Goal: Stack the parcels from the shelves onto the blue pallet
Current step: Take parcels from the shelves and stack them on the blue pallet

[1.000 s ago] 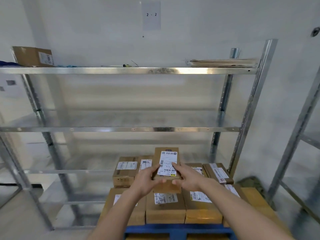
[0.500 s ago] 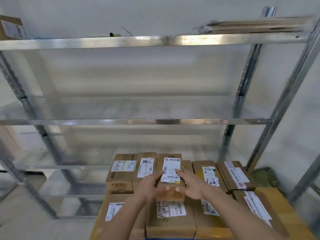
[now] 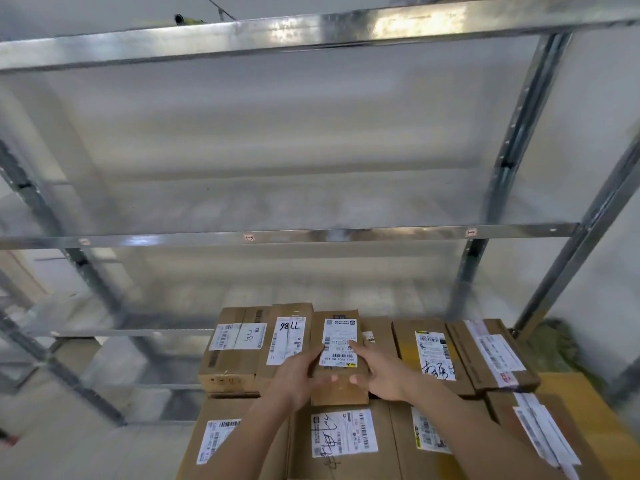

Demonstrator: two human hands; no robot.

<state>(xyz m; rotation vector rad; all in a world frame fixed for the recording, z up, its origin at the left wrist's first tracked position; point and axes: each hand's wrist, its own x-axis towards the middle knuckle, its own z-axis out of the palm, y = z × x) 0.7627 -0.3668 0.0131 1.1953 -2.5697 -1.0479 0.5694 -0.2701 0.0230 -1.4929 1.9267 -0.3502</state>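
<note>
A small brown parcel (image 3: 341,391) with a white label is held between both hands over the stack of parcels. My left hand (image 3: 299,377) grips its left edge, thumb on the label. My right hand (image 3: 379,374) grips its right edge. It sits in the back row, between the parcel marked "98LL" (image 3: 289,341) and a parcel with black handwriting (image 3: 429,355). Larger parcels (image 3: 341,441) lie in the front row beneath my arms. The blue pallet is hidden under the stack.
Bare metal shelves (image 3: 294,235) stand right behind the stack, with upright posts at left (image 3: 83,268) and right (image 3: 550,282). A green cloth (image 3: 550,344) lies on the floor at the right. A further parcel (image 3: 239,351) closes the back row at left.
The view has moved closer and tilted down. Both hands have lowered the small parcel down into the back row of the stack.
</note>
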